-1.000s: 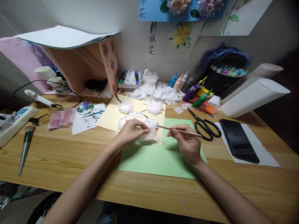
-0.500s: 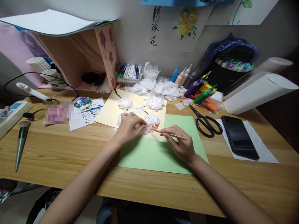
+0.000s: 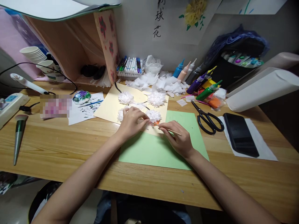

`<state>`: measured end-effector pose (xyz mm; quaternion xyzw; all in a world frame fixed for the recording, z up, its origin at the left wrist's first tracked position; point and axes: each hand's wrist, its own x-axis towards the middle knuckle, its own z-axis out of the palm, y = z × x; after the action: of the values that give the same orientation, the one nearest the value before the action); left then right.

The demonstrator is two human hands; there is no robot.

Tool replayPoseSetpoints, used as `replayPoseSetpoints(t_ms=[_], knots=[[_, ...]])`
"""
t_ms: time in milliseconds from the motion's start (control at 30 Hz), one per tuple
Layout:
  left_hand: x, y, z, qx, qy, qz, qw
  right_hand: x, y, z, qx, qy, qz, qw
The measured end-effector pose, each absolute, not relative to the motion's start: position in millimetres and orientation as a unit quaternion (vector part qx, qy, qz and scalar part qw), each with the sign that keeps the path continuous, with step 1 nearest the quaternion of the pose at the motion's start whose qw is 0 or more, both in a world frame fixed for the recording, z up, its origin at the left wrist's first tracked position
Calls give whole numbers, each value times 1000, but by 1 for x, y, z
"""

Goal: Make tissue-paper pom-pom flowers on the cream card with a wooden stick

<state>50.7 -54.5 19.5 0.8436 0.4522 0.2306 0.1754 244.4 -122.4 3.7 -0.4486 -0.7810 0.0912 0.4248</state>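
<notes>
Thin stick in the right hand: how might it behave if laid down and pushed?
The thin stick is probably light, being so slender, and fairly stiff, since it looks straight. It might slide easily across the flat green sheet, which looks smooth.

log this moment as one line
left hand: at lower-right white flower | right hand: holding thin stick | scissors: right of green sheet

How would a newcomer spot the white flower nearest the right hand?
On the wooden table, find the cream card bearing white flowers. Take the lower-right flower, just beyond the tips of the right hand. The orange patch at its near edge sets it apart.
</notes>
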Motion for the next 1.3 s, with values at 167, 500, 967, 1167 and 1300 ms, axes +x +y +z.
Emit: replayPoseSetpoints(t_ms=[167, 500, 967, 1167, 1300], knots=[[50, -54, 20, 829, 485, 242, 137, 244, -120, 0, -451, -778, 86, 429], [50, -52, 15, 853, 477, 198, 77, 226, -100, 11, -538, -715, 128, 428], [50, -52, 14, 856, 477, 185, 72, 244, -116, 17, -502, -707, 210, 451], [42, -56, 21, 872, 453, 169, 79, 253, -124, 16, -460, -743, 136, 467], [38, -56, 20, 880, 447, 149, 57, 261, -123, 20, -476, -718, 125, 492]])
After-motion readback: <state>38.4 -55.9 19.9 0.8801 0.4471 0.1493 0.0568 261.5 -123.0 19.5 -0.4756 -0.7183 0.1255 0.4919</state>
